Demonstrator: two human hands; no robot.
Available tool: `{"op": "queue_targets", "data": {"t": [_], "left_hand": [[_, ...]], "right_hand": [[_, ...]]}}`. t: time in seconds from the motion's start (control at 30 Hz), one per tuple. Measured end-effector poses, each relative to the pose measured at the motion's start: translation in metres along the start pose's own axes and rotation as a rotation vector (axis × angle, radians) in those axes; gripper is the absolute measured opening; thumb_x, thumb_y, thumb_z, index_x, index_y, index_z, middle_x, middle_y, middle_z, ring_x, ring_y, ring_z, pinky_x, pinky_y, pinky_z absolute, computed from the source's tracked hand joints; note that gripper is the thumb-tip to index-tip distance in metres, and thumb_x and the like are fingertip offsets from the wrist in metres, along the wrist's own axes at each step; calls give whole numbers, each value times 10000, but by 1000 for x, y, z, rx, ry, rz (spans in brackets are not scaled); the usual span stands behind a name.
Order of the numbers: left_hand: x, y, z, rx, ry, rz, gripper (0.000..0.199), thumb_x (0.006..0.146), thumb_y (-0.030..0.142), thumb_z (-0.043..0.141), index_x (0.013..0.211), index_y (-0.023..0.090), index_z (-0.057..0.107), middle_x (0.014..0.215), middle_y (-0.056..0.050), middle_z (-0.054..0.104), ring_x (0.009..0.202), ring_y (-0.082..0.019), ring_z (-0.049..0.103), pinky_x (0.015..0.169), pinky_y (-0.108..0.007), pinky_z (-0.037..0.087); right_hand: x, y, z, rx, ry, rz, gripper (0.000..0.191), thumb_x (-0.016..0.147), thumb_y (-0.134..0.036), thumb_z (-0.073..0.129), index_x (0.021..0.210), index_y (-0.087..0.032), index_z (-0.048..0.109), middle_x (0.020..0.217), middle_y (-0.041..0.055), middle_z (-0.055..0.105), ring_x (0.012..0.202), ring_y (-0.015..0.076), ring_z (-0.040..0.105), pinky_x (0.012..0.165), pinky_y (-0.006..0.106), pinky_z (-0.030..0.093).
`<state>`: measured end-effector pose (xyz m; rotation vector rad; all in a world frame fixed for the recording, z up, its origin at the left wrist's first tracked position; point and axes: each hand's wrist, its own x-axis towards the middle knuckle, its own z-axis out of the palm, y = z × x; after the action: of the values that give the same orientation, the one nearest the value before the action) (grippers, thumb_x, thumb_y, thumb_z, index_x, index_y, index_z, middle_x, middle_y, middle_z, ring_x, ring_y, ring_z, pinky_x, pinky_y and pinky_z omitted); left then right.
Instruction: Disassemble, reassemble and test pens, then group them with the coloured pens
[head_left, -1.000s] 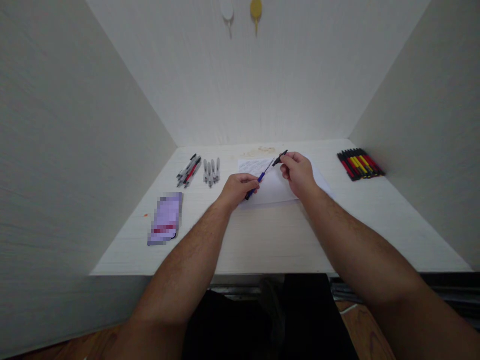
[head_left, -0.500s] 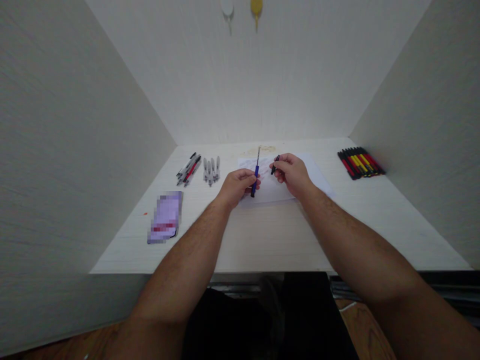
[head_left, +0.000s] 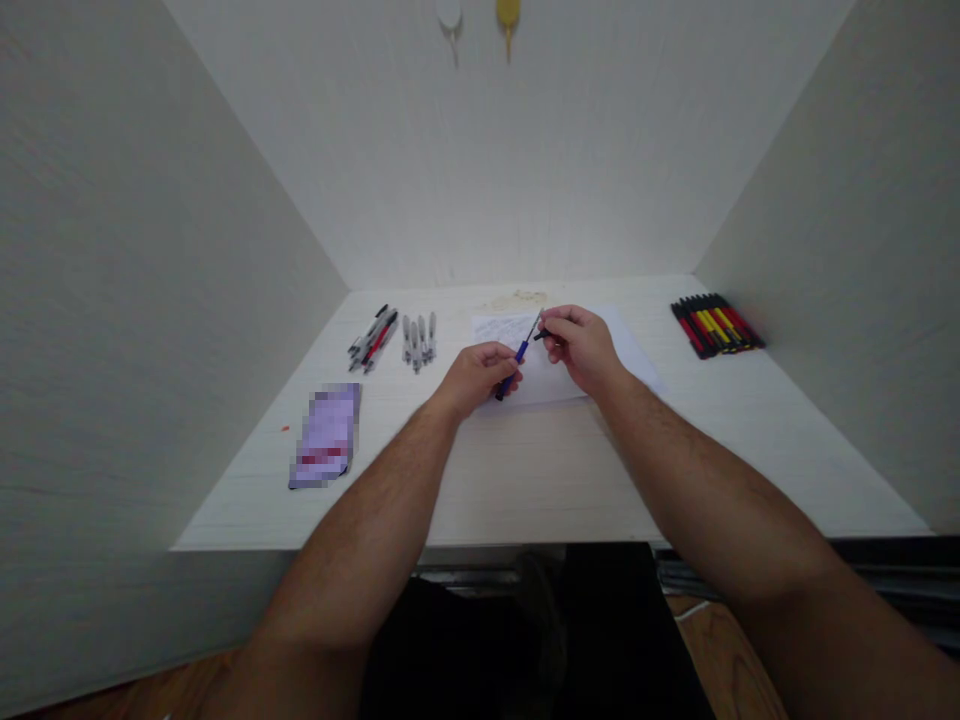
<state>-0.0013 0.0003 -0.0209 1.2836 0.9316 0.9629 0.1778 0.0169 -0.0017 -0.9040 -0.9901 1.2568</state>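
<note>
My left hand (head_left: 484, 377) is closed around a blue pen barrel (head_left: 520, 352), with a thin refill (head_left: 535, 325) sticking out of its upper end. The barrel leans up toward my right hand (head_left: 581, 345). Pinched between the thumb and fingers of that hand is a small black pen part (head_left: 542, 335), close beside the refill; whether the two touch I cannot tell. Under both hands lies a sheet of white paper (head_left: 555, 385) with handwriting on its upper left.
Clear and red pens (head_left: 375, 338) lie at the left, beside several clear pen pieces (head_left: 418, 342). A purple, blurred-out phone-shaped object (head_left: 328, 430) is nearer the front. Red, yellow and black pens (head_left: 716, 325) form a row at the right. Walls enclose the white table (head_left: 525, 480).
The blue barrel has tilted to the right, bringing its refill close to my right hand. The black part has turned from steep to nearly flat.
</note>
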Motion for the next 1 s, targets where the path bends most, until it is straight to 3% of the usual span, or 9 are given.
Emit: {"op": "queue_targets", "data": {"t": [0.2, 0.57, 0.8, 1.0], "left_hand": [[-1, 0, 0, 69, -25, 20, 245, 712, 309, 741, 842, 124, 646, 663, -23, 663, 511, -87, 557, 500, -224, 416], [-10, 14, 6, 184, -134, -17, 135, 855, 261, 612, 873, 127, 617, 690, -23, 647, 518, -90, 592, 496, -211, 446], [-12, 17, 4, 240, -137, -75, 176, 901, 339, 572, 965, 175, 574, 800, -29, 654, 541, -112, 642, 466, -219, 495], [-8, 14, 6, 244, -94, -62, 111, 885, 256, 563, 850, 151, 555, 802, -41, 640, 597, -125, 655, 449, -209, 492]], "right_hand": [[1, 5, -1, -61, -10, -39, 265, 664, -356, 791, 755, -168, 628, 560, -36, 575, 429, 63, 475, 371, 195, 392], [-1, 5, -3, -63, -81, -66, 292, 673, -394, 808, 748, -176, 628, 517, -43, 562, 405, 73, 476, 376, 208, 388], [-2, 3, -1, -75, -96, -85, 291, 692, -407, 791, 746, -186, 610, 505, -54, 550, 393, 68, 461, 371, 203, 367], [-3, 2, -1, -110, -91, -89, 305, 703, -429, 782, 754, -185, 605, 514, -49, 562, 399, 67, 471, 382, 199, 369]]}}
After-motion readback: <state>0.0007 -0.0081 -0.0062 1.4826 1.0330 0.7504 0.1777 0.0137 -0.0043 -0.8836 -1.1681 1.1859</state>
